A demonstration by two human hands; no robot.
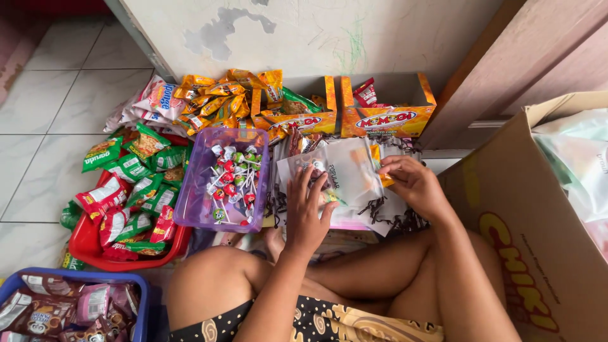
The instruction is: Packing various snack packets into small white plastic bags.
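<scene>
Two hands work one clear plastic bag (345,174) lying flat over a stack of similar bags in front of the seated person's crossed legs. Left hand (308,212) presses it down, fingers spread; right hand (411,183) pinches its right edge, apparently to hold it steady. Left: purple tub (190,202) of lollipops (233,180), red basket (85,244) of green and red packets. Far: two orange cartons (386,120). Right: large cardboard box (506,209).

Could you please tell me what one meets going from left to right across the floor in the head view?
Red tray of snack packets → purple tub of lollipops → left hand on a clear plastic bag → right hand → big cardboard box.
</scene>
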